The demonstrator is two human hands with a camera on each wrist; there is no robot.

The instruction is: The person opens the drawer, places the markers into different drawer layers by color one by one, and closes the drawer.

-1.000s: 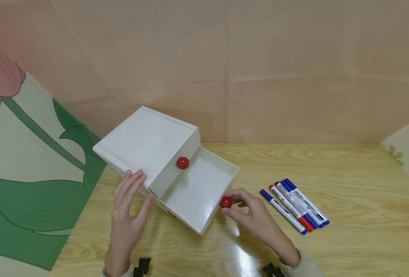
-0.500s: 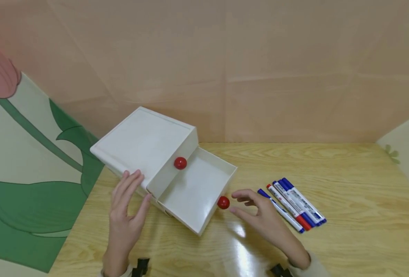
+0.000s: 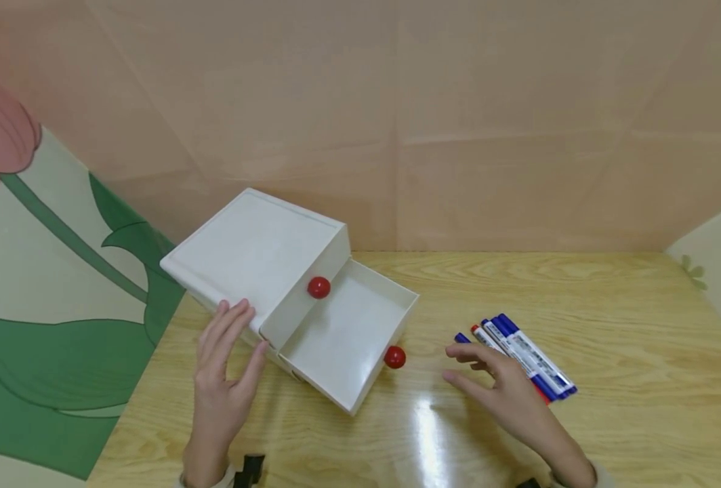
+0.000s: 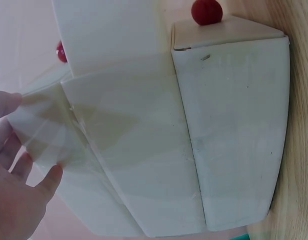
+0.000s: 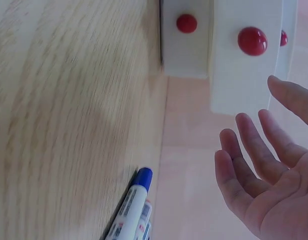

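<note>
A white two-drawer box [image 3: 251,251] stands at the table's back left. Its lower drawer [image 3: 342,335] is pulled out and shows nothing inside; its red knob [image 3: 394,357] faces me. The upper drawer with its red knob [image 3: 318,287] is closed. My left hand [image 3: 248,329] rests with straight fingers against the box's near left corner, as the left wrist view shows [image 4: 23,185]. My right hand [image 3: 458,364] hovers open and holds nothing, right of the knob, its fingers over the near ends of several blue and red markers [image 3: 534,360].
The box and markers lie on a wooden table [image 3: 629,379]. A pink wall rises behind it and a flower-printed panel [image 3: 49,298] stands at the left. In the right wrist view, one blue-capped marker [image 5: 132,202] lies below the drawer fronts.
My right hand has let go of the lower drawer's red knob and moved right to the markers. The drawer stays pulled out and my left hand has kept its place.
</note>
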